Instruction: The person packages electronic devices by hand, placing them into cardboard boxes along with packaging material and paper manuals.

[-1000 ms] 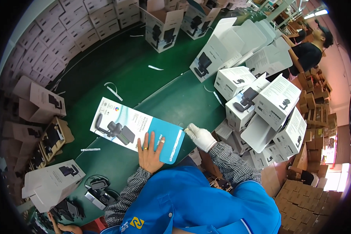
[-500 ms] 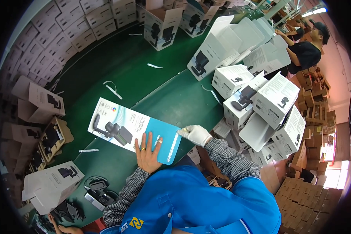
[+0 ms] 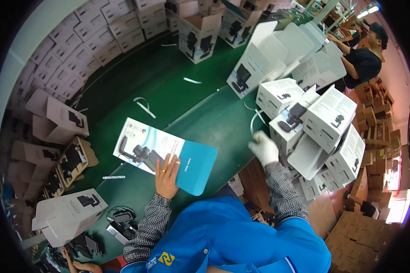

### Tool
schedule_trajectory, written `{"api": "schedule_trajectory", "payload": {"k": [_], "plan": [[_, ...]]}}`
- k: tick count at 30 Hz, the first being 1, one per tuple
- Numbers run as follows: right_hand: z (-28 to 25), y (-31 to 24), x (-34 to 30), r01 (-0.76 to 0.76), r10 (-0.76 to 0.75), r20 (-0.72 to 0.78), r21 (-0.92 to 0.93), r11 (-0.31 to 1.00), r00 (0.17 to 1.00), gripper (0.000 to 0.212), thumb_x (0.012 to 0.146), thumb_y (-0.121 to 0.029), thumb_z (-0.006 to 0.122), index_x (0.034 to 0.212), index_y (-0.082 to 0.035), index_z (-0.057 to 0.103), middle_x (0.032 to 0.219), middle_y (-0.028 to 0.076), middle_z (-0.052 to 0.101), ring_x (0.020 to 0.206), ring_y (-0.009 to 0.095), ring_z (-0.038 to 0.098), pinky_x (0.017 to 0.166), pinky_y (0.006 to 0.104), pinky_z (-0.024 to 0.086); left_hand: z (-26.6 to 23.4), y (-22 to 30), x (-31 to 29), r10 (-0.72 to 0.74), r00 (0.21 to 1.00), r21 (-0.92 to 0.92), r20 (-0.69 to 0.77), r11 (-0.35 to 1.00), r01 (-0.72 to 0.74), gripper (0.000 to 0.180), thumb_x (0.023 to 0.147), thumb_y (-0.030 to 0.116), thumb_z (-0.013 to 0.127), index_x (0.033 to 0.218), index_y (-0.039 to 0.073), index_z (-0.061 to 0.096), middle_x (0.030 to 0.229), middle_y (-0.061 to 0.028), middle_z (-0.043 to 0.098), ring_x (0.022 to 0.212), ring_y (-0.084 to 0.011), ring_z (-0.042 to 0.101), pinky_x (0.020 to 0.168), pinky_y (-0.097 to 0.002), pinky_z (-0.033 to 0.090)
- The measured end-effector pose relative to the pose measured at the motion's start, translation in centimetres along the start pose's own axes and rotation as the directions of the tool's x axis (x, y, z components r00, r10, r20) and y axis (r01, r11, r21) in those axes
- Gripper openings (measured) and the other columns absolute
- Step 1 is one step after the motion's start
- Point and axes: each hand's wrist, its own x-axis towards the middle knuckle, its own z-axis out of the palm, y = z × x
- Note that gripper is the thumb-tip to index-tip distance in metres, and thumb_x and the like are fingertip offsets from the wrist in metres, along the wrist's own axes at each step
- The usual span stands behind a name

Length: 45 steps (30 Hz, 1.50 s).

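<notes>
A flat, folded carton [image 3: 198, 164], white with a blue end and a picture of a microphone, lies slantwise on the green table. My bare left hand [image 3: 167, 176], rings on its fingers, rests on the carton's near edge with fingers stretched out. My right hand [image 3: 264, 149], in a white glove, is apart from the carton, over the table's near edge to the right. Its fingers are closed, and a thin white peel-off strip [image 3: 253, 123] rises from the fingertips, partly overlapping other strips lying there.
Opened white cartons [image 3: 330, 118] are piled close to my right hand. Loose strips [image 3: 145, 108] lie on the table. At lower left are an open carton [image 3: 73, 214] and black cabled parts [image 3: 122, 218]. Stacked boxes [image 3: 77, 45] line the far left. A co-worker [image 3: 366, 59] stands at far right.
The white strip has come off the carton's blue end. My right hand has moved right, away from the carton, with the strip. My left hand stays on the carton.
</notes>
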Motion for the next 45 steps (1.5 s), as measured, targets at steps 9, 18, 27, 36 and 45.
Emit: {"api": "schedule_trajectory", "payload": {"k": [9,18,27,36,45], "plan": [[6.6,6.2,-7.3,-0.446,0.395,0.232,0.244,0.861,0.889,0.030,0.075,-0.011,0.065,0.101,0.002,0.060,0.078,0.007,0.061,0.067,0.013,0.055,0.062,0.0199,0.046,-11.0,-3.8,15.7,-0.906,0.356,-0.948,-0.229,0.290,0.129,0.042,0.088,0.026,0.052,0.106,-0.011,0.051,0.098,-0.0186,0.059,0.080,-0.0215,0.059,0.069,-0.0286,0.050],[6.5,8.4,-9.2,-0.633,0.589,0.281,0.539,0.556,0.757,0.030,0.075,-0.009,0.064,0.101,0.004,0.059,0.077,0.006,0.060,0.063,0.010,0.053,0.057,0.0188,0.043,-5.6,-8.8,28.9,-0.909,0.414,-0.995,-0.052,0.081,0.052,0.042,0.088,0.029,0.051,0.108,-0.007,0.049,0.103,-0.0181,0.054,0.090,-0.0244,0.054,0.076,-0.0322,0.044],[7.3,23.8,-13.2,-0.511,0.746,-0.242,0.597,0.619,0.621,0.017,0.076,-0.013,0.063,0.087,0.000,0.063,0.070,0.004,0.059,0.056,0.010,0.048,0.052,0.0213,0.038,-1.0,-17.3,29.2,-0.753,0.639,-0.955,0.155,0.051,0.291,0.049,0.088,0.029,0.051,0.124,-0.002,0.039,0.122,-0.0173,0.043,0.112,-0.0263,0.042,0.095,-0.0348,0.034],[7.4,33.1,-20.7,-0.917,0.951,-0.160,0.263,0.301,0.266,0.033,0.077,-0.029,0.058,0.090,0.001,0.063,0.075,0.008,0.064,0.065,0.023,0.057,0.063,0.0296,0.044,8.0,-2.1,15.5,-0.552,0.825,-0.658,0.125,0.576,0.485,0.044,0.091,0.024,0.043,0.129,0.002,0.036,0.128,-0.0171,0.044,0.118,-0.0271,0.043,0.100,-0.0361,0.032],[10.6,41.9,-14.9,-0.906,0.913,0.131,-0.132,0.401,0.385,0.038,0.081,-0.036,0.051,0.079,-0.001,0.065,0.068,0.011,0.062,0.064,0.026,0.057,0.064,0.0320,0.044,19.3,7.2,6.1,0.563,0.598,-0.505,0.570,0.815,-0.285,0.059,0.074,0.027,0.061,0.126,0.008,0.044,0.135,-0.0173,0.036,0.126,-0.0351,0.032,0.101,-0.0478,0.027]]}}
